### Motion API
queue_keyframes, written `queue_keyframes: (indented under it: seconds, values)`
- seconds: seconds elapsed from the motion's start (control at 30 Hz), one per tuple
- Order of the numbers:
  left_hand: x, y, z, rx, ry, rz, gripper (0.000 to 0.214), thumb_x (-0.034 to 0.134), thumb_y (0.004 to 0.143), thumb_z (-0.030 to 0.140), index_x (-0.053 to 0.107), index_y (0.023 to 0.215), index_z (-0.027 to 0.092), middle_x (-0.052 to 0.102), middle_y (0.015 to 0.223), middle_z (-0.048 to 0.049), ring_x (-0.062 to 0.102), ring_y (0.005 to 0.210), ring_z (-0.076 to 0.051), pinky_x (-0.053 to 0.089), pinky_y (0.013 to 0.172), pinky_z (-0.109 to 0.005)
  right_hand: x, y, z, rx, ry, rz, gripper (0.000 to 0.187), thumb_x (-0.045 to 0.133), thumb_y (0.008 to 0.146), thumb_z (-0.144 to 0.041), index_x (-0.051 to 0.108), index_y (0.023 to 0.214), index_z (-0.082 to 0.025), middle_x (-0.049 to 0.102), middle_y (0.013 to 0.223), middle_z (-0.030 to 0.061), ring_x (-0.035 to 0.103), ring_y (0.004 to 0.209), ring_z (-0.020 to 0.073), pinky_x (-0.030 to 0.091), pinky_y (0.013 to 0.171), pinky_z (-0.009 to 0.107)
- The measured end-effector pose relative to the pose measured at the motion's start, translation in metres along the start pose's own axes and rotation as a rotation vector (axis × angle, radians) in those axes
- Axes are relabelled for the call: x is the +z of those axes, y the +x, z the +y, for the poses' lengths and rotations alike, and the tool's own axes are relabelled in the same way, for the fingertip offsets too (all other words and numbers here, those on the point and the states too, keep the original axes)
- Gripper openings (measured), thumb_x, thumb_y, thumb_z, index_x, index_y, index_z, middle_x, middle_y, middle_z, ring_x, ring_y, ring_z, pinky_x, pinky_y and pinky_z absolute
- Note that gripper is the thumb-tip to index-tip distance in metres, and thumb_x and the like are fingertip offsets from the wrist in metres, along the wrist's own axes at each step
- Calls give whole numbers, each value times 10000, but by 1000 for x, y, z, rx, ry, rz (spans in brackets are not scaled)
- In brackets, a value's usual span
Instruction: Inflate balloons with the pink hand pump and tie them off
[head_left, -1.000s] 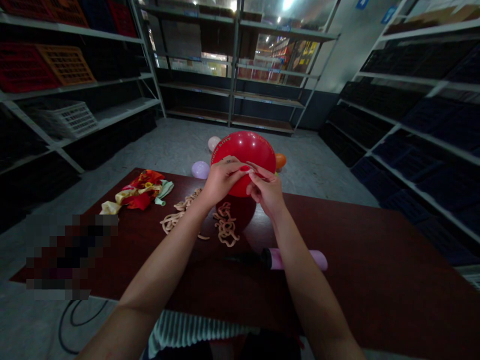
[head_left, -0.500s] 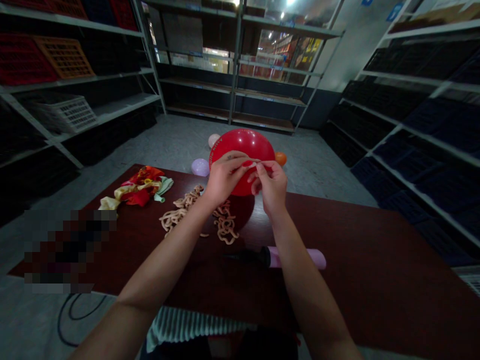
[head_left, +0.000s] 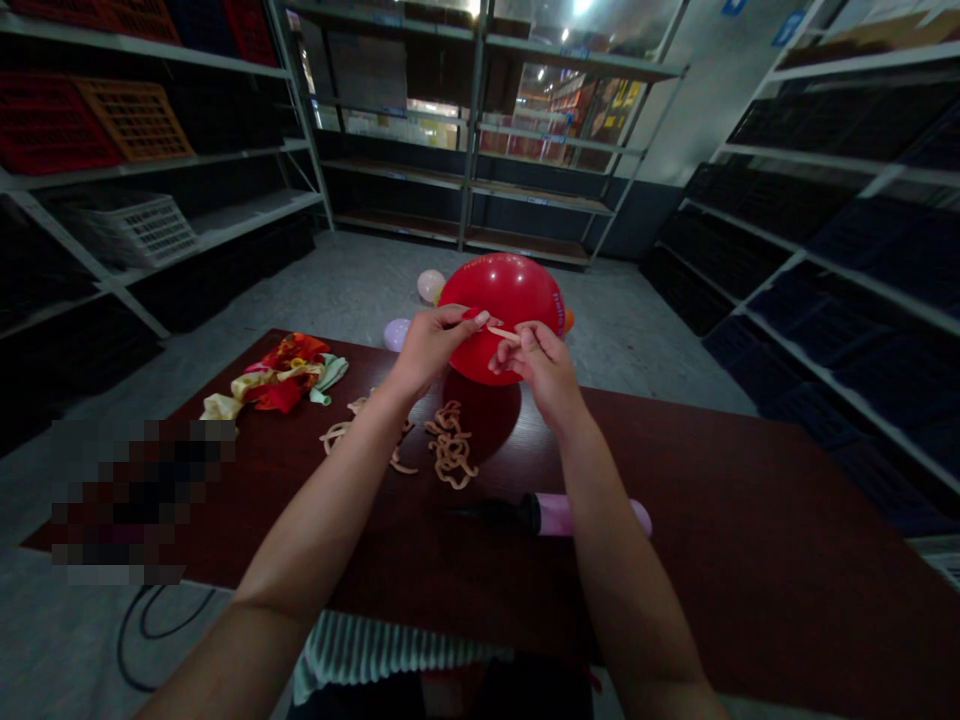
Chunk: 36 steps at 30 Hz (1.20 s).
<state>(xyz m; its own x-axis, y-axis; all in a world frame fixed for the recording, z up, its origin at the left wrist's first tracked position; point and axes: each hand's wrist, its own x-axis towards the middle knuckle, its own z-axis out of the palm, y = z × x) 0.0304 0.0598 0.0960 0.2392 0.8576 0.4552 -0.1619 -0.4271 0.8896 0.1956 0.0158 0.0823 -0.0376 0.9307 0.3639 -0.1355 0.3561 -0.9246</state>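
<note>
A big inflated red balloon (head_left: pixel 502 285) with printed lettering is held above the far edge of the table. My left hand (head_left: pixel 433 345) is closed, pinching the balloon at its neck. Between the thumb and fingers of my right hand (head_left: pixel 546 365) is a tan rubber band (head_left: pixel 505 334), drawn out toward the left fingertips. Whether the band is looped on the neck cannot be made out. Below the hands, loose tan rubber bands (head_left: pixel 452 450) lie in tangled heaps. A pink hand pump (head_left: pixel 553 514) with a black nozzle lies partly behind my right forearm.
Uninflated balloons (head_left: pixel 281 375) in several colours are piled on the dark brown table (head_left: pixel 720 520) at the left. A blurred patch covers the table's left corner. Small balloons, one pale pink (head_left: pixel 430 286) and one lilac (head_left: pixel 395 334), rest beyond it. Shelving with crates (head_left: pixel 135 118) surrounds the area.
The balloon has turned and shifted slightly right. My left hand has moved a little left, away from the right, and the tan rubber band now shows stretched between them.
</note>
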Motion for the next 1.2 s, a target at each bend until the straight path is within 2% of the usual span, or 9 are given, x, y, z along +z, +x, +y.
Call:
queue_keyframes:
  seconds: [0.17,0.27,0.43,0.57,0.73,0.8,0.97,1.13,1.2]
  values:
    - [0,2,-6,-102,-66,26,344,795,809,501,830,891,169,764,799,-78,696,747,-190,551,701,-302,-3,-5,-9,69,-43,-125,398,611,895,-630,525,864,-243,620,713,-17,651,712,150,539,666,294]
    - [1,2,-9,-142,-105,28,333,767,848,477,828,922,159,766,806,-93,704,748,-193,554,669,-299,-3,-8,-13,51,-180,-233,342,586,932,-560,595,855,-227,668,817,21,648,798,160,535,776,322]
    - [17,-4,-7,-185,-187,104,256,767,865,409,828,931,170,779,874,-76,699,765,-166,562,658,-268,5,-8,-9,-23,-420,-227,208,612,930,-384,665,833,-208,650,792,5,586,764,148,482,769,297]
    - [29,-10,2,-191,-217,92,232,750,884,393,827,907,176,770,843,-60,703,793,-177,571,682,-283,13,-11,-3,80,-209,-272,218,649,901,-402,642,814,-202,637,800,3,596,777,146,521,782,310]
    - [22,-10,7,-103,-162,71,169,740,895,339,824,898,193,783,942,-68,706,888,-188,573,805,-322,15,-17,-11,281,66,-351,283,689,879,-489,604,863,-219,597,784,-6,585,695,133,575,720,341]
    - [18,-7,5,-95,-165,64,175,737,893,342,824,911,191,786,972,-72,703,886,-185,565,821,-325,12,-16,-17,246,98,-310,294,681,888,-498,579,824,-230,544,738,-19,534,637,118,563,682,328]
    - [17,-5,2,-121,-193,33,204,762,858,371,815,841,174,763,818,-48,670,766,-154,531,767,-290,-2,-10,-26,148,116,-108,294,611,922,-471,495,759,-255,471,703,-14,480,635,133,525,659,316]
    - [25,-10,1,-168,-202,54,268,785,815,422,813,805,156,737,736,-46,642,709,-140,501,713,-258,-11,-13,-34,233,-33,-137,232,591,918,-486,564,889,-257,638,939,41,609,842,176,546,815,365]
    - [28,-12,-1,-191,-199,44,274,788,808,425,819,828,154,745,752,-56,654,733,-151,502,700,-256,-11,-14,-34,262,-136,-171,251,612,905,-494,600,945,-247,654,937,45,621,865,186,540,844,377]
